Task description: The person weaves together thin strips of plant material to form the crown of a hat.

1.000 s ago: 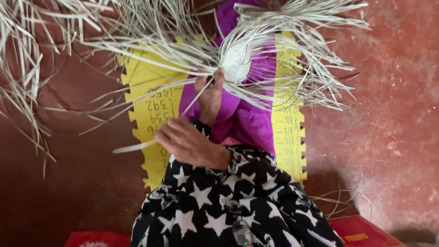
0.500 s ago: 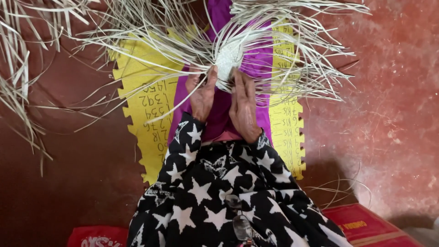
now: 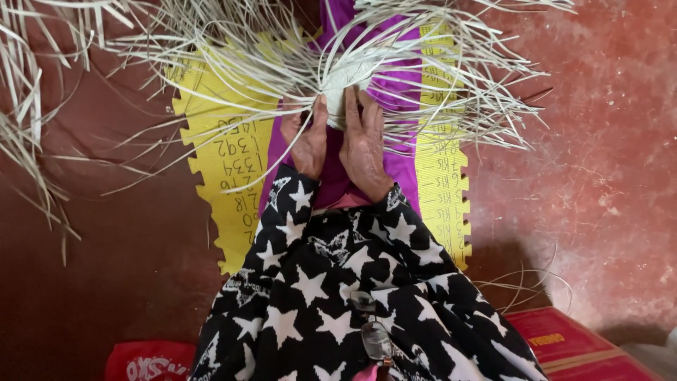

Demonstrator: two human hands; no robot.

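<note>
A small woven disc [image 3: 343, 83] of pale reed strips lies on my lap, over purple cloth [image 3: 405, 106]. Many long loose strips [image 3: 233, 60] fan out from it on all sides. My left hand [image 3: 307, 141] and my right hand [image 3: 365, 141] lie side by side just below the disc, fingers stretched forward and pressing on its near edge and the strips there. Both arms wear black sleeves with white stars [image 3: 331, 282].
A yellow foam mat [image 3: 226, 176] with toothed edges and handwritten figures lies under my legs on a red-brown floor [image 3: 599, 176]. More loose reed strips [image 3: 28, 113] lie at far left. A red box [image 3: 571, 339] and a red bag [image 3: 148, 360] sit near the bottom edge.
One second ago only one hand rested low on my lap and a foot held the work. Both hands have since moved up to the woven disc and now press on it side by side.
</note>
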